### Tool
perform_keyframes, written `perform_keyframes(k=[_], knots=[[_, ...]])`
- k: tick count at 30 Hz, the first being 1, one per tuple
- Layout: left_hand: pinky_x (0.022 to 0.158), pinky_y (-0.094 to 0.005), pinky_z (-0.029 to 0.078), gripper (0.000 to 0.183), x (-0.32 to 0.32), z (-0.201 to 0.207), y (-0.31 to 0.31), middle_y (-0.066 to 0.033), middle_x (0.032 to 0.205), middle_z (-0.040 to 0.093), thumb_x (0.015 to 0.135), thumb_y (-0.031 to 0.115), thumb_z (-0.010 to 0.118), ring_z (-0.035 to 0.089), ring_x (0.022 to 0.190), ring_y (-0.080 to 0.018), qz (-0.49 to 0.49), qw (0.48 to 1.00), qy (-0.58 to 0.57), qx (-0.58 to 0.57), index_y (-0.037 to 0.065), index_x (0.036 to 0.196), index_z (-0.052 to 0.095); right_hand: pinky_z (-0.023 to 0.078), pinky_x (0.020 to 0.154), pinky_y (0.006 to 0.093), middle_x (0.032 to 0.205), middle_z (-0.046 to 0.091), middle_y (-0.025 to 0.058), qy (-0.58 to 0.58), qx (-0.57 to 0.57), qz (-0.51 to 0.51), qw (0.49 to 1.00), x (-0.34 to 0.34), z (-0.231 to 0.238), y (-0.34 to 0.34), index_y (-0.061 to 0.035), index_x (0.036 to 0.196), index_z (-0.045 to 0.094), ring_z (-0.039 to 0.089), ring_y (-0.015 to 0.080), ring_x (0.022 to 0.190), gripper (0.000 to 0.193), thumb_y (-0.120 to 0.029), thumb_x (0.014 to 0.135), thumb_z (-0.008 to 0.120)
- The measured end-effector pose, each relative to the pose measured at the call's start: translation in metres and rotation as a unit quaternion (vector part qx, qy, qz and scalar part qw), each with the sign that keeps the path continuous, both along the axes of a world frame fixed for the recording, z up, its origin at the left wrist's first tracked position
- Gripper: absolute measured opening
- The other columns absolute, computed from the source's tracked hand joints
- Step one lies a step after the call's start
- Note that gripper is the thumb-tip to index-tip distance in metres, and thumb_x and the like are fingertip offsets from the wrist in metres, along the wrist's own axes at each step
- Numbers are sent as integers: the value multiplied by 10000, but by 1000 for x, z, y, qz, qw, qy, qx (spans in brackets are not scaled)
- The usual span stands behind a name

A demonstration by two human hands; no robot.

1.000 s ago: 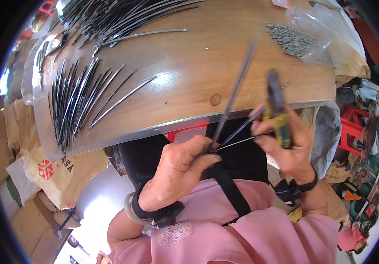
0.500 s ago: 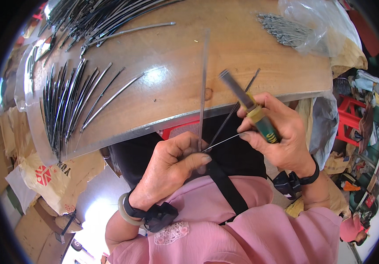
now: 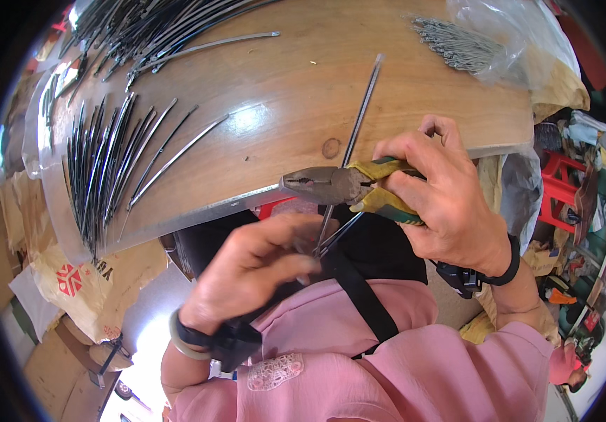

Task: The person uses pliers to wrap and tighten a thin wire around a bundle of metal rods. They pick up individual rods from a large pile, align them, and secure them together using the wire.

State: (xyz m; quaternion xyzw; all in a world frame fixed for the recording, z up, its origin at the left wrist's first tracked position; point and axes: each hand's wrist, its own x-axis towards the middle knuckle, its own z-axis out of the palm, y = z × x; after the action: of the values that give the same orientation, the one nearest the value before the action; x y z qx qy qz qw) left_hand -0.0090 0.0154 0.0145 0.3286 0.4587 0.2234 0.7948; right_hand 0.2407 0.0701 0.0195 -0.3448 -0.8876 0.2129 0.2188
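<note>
My right hand (image 3: 450, 204) grips a pair of pliers (image 3: 331, 184) with yellow and green handles. Their worn metal jaws point left, just off the table's front edge. Blurred by motion, my left hand (image 3: 260, 257) has its fingers and thumb curled about the lower end of a long thin metal strip (image 3: 360, 112). This strip slants up over the table, passing behind the pliers. Shorter thin metal pieces (image 3: 341, 234) meet it near my left fingertips; the exact contact there is blurred.
On the wooden table (image 3: 282, 91), dark metal strips (image 3: 102, 162) lie fanned at the left, and a larger pile (image 3: 155, 32) lies behind. A bundle of thin grey metal pieces (image 3: 457, 43) sits by a plastic bag (image 3: 528, 35). A red stool (image 3: 559, 190) stands at right.
The pliers have swung from pointing up and back to pointing left, across the strip. The strip's top has tilted to the right. My left hand has shifted slightly left.
</note>
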Motion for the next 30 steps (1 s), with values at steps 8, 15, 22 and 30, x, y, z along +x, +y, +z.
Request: perform_keyframes(k=[8, 15, 22, 30], knots=[[681, -264, 515, 295, 6, 5, 21, -82, 870, 679, 885, -14, 618, 636, 753, -140, -42, 994, -30, -91, -28, 1180, 618, 384, 791, 477, 970, 601, 131, 52, 4, 20, 998, -8, 8, -9, -12, 759, 587, 563, 276, 819, 225, -19, 542, 648], [478, -263, 382, 187, 16, -2, 1, -49, 682, 562, 920, 124, 613, 498, 512, -124, 45, 966, -94, -239, -3, 1056, 614, 384, 806, 479, 981, 613, 113, 42, 6, 25, 999, -13, -13, -16, -17, 744, 575, 578, 284, 858, 208, -41, 559, 667], [435, -218, 302, 192, 17, -8, -18, -31, 628, 495, 981, 136, 543, 413, 471, -78, 172, 969, -111, -139, -39, 1043, 590, 434, 844, 430, 1083, 592, 147, 33, -78, -111, 990, 11, 3, -24, 35, 863, 639, 575, 312, 940, 264, -144, 716, 765], [494, -182, 329, 119, 19, 6, -23, 3, 699, 521, 976, 18, 521, 419, 540, -33, 216, 973, 0, 84, -45, 1055, 584, 511, 850, 365, 1175, 584, 191, 92, -312, -33, 945, 8, 0, -41, 30, 1028, 682, 615, 337, 1008, 408, -110, 662, 794]])
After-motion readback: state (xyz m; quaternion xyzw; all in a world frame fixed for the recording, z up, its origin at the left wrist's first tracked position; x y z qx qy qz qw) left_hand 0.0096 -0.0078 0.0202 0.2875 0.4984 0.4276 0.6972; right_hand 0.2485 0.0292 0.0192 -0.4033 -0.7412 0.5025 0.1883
